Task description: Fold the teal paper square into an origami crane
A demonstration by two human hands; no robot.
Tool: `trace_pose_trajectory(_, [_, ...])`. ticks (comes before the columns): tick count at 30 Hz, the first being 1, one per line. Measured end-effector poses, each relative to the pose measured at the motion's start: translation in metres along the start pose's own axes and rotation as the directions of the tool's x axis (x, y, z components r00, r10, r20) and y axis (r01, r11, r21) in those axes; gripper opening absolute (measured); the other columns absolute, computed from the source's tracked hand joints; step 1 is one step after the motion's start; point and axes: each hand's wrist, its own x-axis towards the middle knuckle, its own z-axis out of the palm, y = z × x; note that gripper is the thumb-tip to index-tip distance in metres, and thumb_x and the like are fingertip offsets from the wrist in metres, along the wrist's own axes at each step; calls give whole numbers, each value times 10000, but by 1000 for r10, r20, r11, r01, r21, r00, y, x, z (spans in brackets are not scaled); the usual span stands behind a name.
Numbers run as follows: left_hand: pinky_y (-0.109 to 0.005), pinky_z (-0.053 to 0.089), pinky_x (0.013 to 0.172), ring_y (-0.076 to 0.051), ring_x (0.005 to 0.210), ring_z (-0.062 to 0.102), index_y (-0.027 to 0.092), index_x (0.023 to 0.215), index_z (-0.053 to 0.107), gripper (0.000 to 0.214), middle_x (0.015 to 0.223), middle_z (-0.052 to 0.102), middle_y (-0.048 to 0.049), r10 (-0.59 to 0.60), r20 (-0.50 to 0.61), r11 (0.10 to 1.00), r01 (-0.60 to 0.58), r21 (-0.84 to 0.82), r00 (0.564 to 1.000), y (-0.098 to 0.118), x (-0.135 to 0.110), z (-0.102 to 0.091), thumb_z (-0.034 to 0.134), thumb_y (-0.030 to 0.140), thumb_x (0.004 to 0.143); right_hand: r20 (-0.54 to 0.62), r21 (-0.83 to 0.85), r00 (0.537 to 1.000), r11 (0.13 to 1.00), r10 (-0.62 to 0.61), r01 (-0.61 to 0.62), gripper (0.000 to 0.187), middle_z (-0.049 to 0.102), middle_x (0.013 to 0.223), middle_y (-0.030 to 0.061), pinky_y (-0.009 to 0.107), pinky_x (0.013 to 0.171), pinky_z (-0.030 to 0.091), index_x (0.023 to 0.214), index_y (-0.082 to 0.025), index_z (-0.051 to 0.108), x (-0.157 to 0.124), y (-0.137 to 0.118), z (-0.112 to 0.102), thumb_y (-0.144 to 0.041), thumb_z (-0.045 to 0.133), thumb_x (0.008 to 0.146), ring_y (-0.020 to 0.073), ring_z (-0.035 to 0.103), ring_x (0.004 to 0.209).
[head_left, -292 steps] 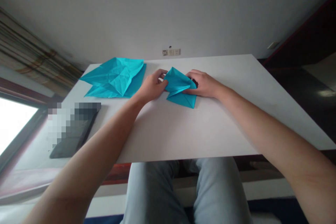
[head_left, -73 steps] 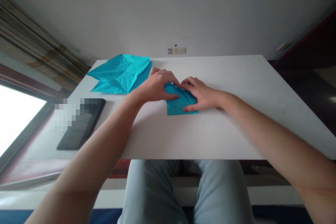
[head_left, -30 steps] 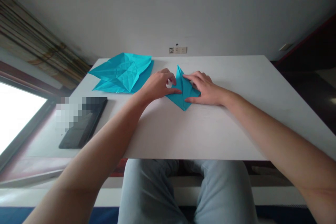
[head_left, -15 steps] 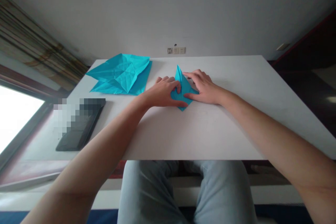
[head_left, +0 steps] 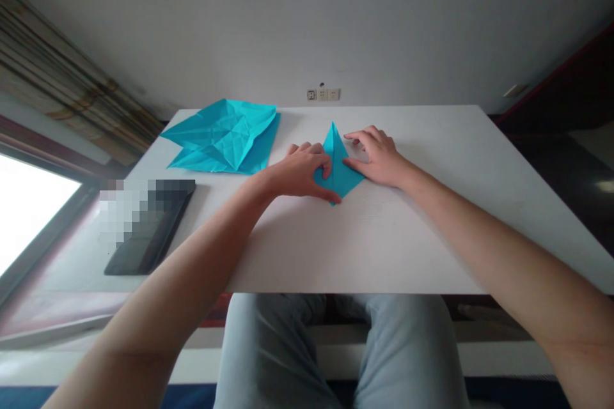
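Right hand [head_left: 377, 156] has eased back off the folded kite of blue paper [head_left: 337, 156], while left hand [head_left: 300, 174] pins it.

The kite lies on the white table [head_left: 412, 249], tip pointing away from the body, near a looser creased sheet [head_left: 223, 137]. Left fingers [head_left: 323, 166] curl narrowly over its lower-left flank, left thumb [head_left: 333, 197] by the bottom tip; right fingers [head_left: 369, 135] spread wide, the lowest touching the right flank. Neither hand pinches. The paper looks light and thin, soft at its tips and apt to slide: press along the creases or pinch the thicker folded edges.
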Motion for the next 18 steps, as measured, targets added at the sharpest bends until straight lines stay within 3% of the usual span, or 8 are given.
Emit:
trace_pose_trajectory(8, [-554, 366, 1222, -387, 1297, 573, 260, 1004, 702, 661, 1294, 661, -99, 77, 75, 997, -74, -38, 994, 0, -1, 1, 996, 787, 733, -50, -8, 998, 999, -36, 35, 549, 686, 1470, 161, 720, 1195, 519, 1511, -344, 707, 2, 9, -5, -463, 771, 978, 465, 677, 1351])
trace_pose_trajectory(18, [-482, 383, 1207, -366, 1323, 568, 269, 1007, 694, 605, 1324, 698, -80, 186, 194, 981, -170, -98, 963, 10, -6, -3, 1022, 716, 765, -60, -50, 992, 992, 110, -113, 507, 693, 1429, 181, 793, 1229, 470, 1423, -295, 742, 5, 24, -5, -484, 795, 955, 498, 662, 1408])
